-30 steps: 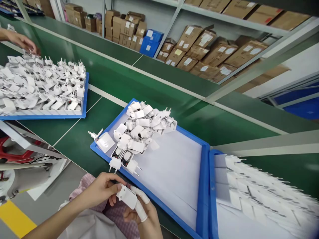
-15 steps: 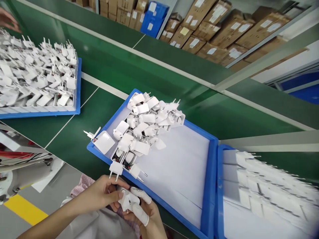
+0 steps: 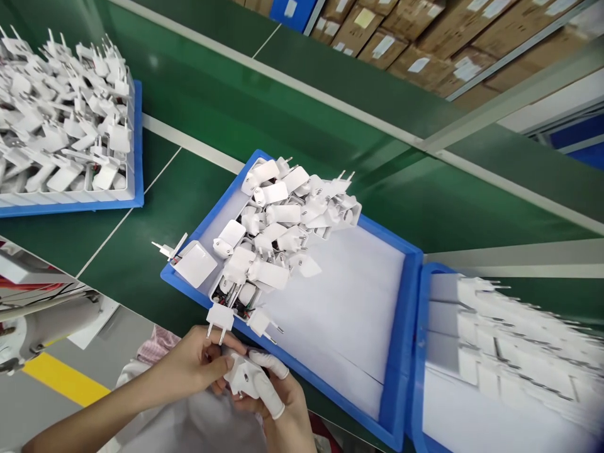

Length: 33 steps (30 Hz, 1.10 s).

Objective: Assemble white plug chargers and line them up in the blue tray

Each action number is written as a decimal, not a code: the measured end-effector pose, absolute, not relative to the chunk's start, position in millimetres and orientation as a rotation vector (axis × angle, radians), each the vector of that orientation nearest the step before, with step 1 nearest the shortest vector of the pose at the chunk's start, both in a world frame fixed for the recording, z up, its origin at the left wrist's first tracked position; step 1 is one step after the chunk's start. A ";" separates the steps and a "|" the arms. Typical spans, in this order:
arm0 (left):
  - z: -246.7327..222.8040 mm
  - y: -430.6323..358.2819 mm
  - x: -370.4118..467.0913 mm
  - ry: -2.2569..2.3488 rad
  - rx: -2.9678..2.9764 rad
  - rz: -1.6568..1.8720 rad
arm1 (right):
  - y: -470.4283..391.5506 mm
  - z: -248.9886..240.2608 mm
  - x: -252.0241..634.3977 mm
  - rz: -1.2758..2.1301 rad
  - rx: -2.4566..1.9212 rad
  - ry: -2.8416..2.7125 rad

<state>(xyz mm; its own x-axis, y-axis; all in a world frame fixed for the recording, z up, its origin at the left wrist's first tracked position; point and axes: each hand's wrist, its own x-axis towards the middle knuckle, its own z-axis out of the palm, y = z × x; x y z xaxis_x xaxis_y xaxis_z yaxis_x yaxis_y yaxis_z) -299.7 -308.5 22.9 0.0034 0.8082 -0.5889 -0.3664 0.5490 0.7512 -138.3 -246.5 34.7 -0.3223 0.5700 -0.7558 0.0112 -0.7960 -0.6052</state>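
Note:
A white plug adapter is held between both my hands at the front edge of the bench. My left hand pinches its left side with thumb and fingers. White finger covers sit on two digits of my right hand, which grips the adapter from the right. Just beyond my hands lies a blue tray lined with white. A heap of similar white plug adapters fills its left part. Two loose adapters with pins, including a plug piece, overhang the tray's near rim.
At the left stands another blue tray packed with white adapters. On the right, a blue tray holds white adapters in neat rows. Cardboard boxes fill shelves behind the green bench wall.
My view has shifted slightly. The adapter has turned a little in my fingers, and my right thumb has moved along it. The co-worker's hand at far left is out of view.

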 end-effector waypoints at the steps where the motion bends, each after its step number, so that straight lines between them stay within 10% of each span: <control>1: 23.9 -308.9 -298.4 1.254 0.464 0.985 | -249.2 34.4 -139.4 2.121 -1.570 -0.776; 17: 19.3 -313.5 -296.0 1.241 0.419 1.109 | -257.9 11.3 -126.7 2.070 -1.443 -1.142; 33: 20.0 -344.4 -304.8 1.611 0.591 1.119 | -228.0 38.5 -90.8 1.109 -0.969 -2.128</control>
<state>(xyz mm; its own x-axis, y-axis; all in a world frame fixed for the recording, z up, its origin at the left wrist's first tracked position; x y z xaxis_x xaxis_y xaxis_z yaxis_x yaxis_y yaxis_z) -304.8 -344.4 20.0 -0.3380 0.8162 -0.4687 -0.1544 0.4432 0.8831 -90.8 -228.0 38.5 -0.5911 0.7952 0.1351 0.3446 0.4004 -0.8491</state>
